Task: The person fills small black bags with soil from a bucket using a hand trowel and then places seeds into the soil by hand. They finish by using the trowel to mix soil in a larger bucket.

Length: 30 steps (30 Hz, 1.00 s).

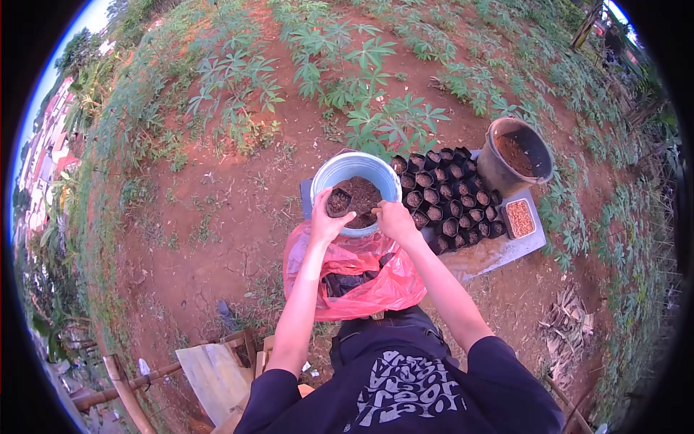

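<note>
My left hand [327, 220] is wrapped round a small black seedling bag [338, 203] with dark soil in it, held over the left side of a light blue bucket [392, 182]. Loose brown soil [361, 197] lies inside the bucket. At the bucket's right side my right hand [395, 219] is closed, fingers pressed together just above the soil. What it grips, if anything, is too small to make out. Below both hands a red plastic bag [390, 286] lies open on my lap, with black plastic pieces [345, 282] in it.
Many filled black seedling bags [454, 189] stand in rows on a grey board [491, 262]. Beside them are a tub of orange-brown seeds [520, 218] and a dark bucket [499, 163] with reddish soil. Leafy plants [390, 119] grow ahead. Wooden boards [210, 376] stand at lower left.
</note>
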Tool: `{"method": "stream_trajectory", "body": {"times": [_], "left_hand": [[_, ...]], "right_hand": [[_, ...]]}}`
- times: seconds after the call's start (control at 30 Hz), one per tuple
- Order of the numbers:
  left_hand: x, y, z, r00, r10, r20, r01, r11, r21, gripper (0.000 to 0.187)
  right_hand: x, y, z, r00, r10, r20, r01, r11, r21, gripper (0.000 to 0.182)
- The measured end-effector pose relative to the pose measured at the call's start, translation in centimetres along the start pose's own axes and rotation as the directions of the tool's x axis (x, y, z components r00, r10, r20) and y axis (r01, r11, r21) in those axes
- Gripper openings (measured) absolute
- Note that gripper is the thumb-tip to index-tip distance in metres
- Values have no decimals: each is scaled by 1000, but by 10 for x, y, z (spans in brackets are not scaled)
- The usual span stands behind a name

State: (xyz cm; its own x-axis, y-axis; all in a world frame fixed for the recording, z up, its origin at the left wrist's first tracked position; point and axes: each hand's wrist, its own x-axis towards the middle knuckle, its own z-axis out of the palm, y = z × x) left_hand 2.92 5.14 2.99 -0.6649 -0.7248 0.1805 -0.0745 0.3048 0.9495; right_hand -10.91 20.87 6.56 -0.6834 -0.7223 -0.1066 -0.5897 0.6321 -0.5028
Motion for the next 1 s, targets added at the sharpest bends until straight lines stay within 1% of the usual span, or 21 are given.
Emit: {"method": "stream_trajectory", "body": {"times": [0.1,0.13,0.23,0.27,0.37,0.4,0.5,0.53,0.6,0.63,0.7,0.73,0.77,0.8,0.83,0.9,0.93,0.97,1.0], "left_hand": [[21,1,5,998,58,12,-59,997,47,88],[26,1,7,997,76,19,-77,995,63,91],[30,0,6,989,-1,149,7,999,-40,97],[25,-9,12,983,-78,168,117,965,-236,87],[7,11,9,949,-193,250,275,892,-357,72],[-2,13,11,967,-159,200,226,897,-379,58],[-22,19,11,970,-172,173,229,888,-400,53],[-28,22,14,970,-194,144,237,885,-402,46],[-39,32,17,973,-192,126,226,892,-392,44],[-42,42,21,975,-183,127,218,896,-387,44],[-53,59,32,972,-155,179,209,915,-344,47],[-58,74,41,967,-149,207,219,901,-374,48],[-66,87,53,961,-146,234,232,886,-402,50],[-73,92,65,956,-120,267,215,907,-361,52],[-81,94,80,942,-135,307,239,912,-333,54],[-97,102,120,945,-118,305,194,953,-233,58],[-103,112,141,955,-67,290,98,991,-94,61],[-107,108,166,945,-27,325,52,996,-70,62],[-112,119,190,938,-14,346,25,999,-27,63]], "right_hand": [[-4,0,-16,999,-17,-35,21,993,116,23],[-4,3,-17,997,-36,-74,46,990,137,24],[-5,4,-19,993,-65,-94,74,993,97,20],[-4,3,-16,994,-67,-88,73,994,77,19],[4,7,18,991,-82,-106,82,997,-11,20],[7,6,20,978,-131,-161,139,990,37,20],[15,7,11,995,-93,38,95,994,-44,21],[9,8,6,993,-90,76,94,994,-47,23],[-2,8,-7,987,-82,139,89,995,-47,26],[-11,12,-14,991,-114,70,107,990,93,28],[-41,26,-28,986,-143,-84,164,921,354,33],[-58,31,-40,990,-109,-86,138,846,515,34],[-76,41,-50,996,-40,-79,80,781,619,35],[-93,52,-57,998,25,-64,28,699,715,36],[-108,61,-69,996,84,-44,-16,601,799,38],[-140,81,-102,985,172,31,-111,483,869,36],[-153,91,-117,975,210,73,-158,418,895,36],[-162,102,-125,968,246,52,-164,460,873,37],[-171,115,-134,959,282,32,-175,500,848,38]]}}
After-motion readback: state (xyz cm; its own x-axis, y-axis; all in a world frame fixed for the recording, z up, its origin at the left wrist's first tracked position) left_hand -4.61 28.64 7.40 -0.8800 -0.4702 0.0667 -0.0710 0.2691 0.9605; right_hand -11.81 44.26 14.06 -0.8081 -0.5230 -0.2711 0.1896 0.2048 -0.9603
